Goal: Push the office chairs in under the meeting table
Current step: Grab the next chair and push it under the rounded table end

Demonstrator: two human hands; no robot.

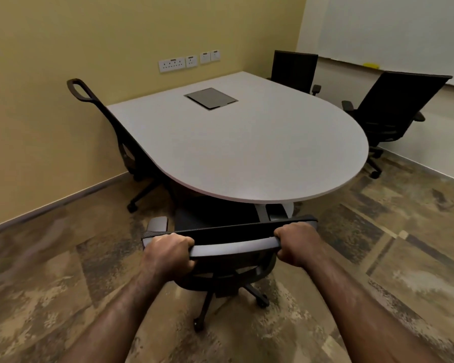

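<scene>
Both hands, left hand and right hand, grip chair backrest.

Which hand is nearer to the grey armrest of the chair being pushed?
Left. The left hand grips the backrest's top bar just below the grey armrest; the right hand grips the bar's opposite end, farther away.

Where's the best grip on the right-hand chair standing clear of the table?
Probably the top edge of the chair's backrest, from behind, on the wall side. The back stands upright facing away from the table, so a two-hand push there should roll it in. The near chair is held that way.
</scene>
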